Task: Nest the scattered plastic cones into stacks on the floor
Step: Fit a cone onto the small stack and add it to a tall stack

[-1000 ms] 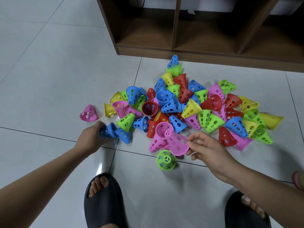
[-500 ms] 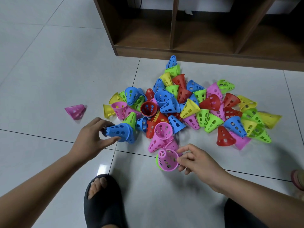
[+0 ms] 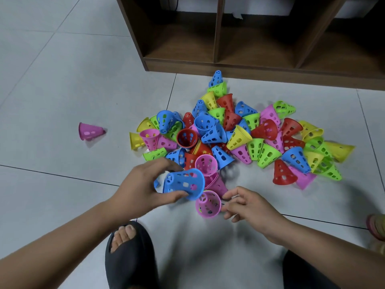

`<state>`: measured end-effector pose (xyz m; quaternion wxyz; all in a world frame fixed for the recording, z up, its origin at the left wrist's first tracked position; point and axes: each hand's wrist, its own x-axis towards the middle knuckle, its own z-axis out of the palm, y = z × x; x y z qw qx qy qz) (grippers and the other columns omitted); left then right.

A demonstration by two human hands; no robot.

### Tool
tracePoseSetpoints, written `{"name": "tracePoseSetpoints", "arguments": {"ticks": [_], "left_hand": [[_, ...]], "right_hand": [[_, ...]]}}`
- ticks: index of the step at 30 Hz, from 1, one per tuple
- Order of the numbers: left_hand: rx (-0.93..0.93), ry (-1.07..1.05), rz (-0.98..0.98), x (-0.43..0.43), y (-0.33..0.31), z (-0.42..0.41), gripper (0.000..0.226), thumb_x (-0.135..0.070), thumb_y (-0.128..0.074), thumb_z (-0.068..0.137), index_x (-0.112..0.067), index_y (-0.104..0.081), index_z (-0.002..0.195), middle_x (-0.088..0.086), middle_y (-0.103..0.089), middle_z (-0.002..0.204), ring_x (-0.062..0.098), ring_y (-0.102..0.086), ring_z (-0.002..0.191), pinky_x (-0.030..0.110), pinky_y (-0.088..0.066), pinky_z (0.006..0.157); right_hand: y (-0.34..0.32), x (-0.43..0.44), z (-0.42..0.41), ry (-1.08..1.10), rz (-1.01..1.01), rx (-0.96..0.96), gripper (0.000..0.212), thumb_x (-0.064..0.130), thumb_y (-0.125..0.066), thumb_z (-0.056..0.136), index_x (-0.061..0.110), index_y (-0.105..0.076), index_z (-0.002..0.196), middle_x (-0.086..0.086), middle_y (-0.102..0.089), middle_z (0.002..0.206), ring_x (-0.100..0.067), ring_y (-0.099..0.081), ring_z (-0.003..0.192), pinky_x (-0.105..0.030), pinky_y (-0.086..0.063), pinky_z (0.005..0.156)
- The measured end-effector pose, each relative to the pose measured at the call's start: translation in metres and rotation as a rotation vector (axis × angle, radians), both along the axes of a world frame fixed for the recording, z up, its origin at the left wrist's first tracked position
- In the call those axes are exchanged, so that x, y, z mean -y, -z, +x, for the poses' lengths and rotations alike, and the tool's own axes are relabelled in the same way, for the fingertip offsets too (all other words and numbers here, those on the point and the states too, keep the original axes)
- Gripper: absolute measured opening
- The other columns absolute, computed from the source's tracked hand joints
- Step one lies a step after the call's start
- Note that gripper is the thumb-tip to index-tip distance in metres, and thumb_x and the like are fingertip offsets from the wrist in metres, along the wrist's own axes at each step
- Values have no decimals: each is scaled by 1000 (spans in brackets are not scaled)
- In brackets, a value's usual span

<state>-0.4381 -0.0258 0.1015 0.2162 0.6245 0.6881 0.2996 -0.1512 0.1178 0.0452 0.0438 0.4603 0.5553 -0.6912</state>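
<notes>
A heap of perforated plastic cones point(image 3: 239, 134) in blue, red, yellow, green and pink lies on the tiled floor. My left hand point(image 3: 143, 186) grips a blue cone point(image 3: 184, 183) held sideways, its wide rim toward the right, just above a pink cone point(image 3: 208, 204) that stands nested over a green one in front of the heap. My right hand point(image 3: 250, 205) hovers beside that pink cone with its fingers loosely spread, the fingertips close to its rim. One pink cone point(image 3: 89, 131) lies alone to the left.
A dark wooden shelf unit point(image 3: 250, 65) stands right behind the heap. My two feet in black slippers point(image 3: 129, 257) are at the bottom of the view. Grey floor tiles point(image 3: 62, 80) stretch to the left.
My left hand lifted the blue cone and carried it right, over the pink cone. My right hand let go of the pink cone, which stands over the green one.
</notes>
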Motion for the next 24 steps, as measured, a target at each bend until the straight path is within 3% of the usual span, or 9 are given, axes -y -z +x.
{"name": "tracePoseSetpoints", "arguments": {"ticks": [3,9,14,19,24], "left_hand": [[5,110,-20,-1,-3,23,47,-53,-88,85,-28,-70,119,-18,-70,113,6,-69,103,33,-55,87],[-194,209,-32,-4,32,48,46,-59,-77,90,-26,-68,120,-13,-66,111,9,-61,95,33,-53,81],[-251,253,-107,-3,59,47,61,-75,-65,93,-27,-63,130,-10,-63,118,13,-59,99,34,-53,83],[-312,142,-180,10,79,6,65,-74,-70,87,-29,-62,133,-9,-61,120,19,-62,104,37,-55,86],[-438,5,-429,37,98,-25,78,-77,-74,77,-34,-57,139,-9,-59,127,19,-58,109,34,-52,90]], "right_hand": [[2,-1,-1,16,-22,1,15,8,-63,102,9,-65,117,-9,-81,98,-28,-78,95,-43,-60,88],[8,-6,1,-8,5,4,24,0,-52,103,10,-69,116,-8,-81,102,-27,-79,95,-47,-61,92],[11,-13,4,-63,173,52,26,4,-56,100,21,-73,109,-1,-80,94,-24,-76,88,-39,-58,80],[19,-22,8,-115,332,63,20,15,-64,101,32,-73,102,4,-77,93,-19,-74,86,-42,-59,84],[23,-26,8,-327,649,36,28,11,-61,100,35,-68,112,19,-62,113,-6,-65,96,-31,-55,84]]}}
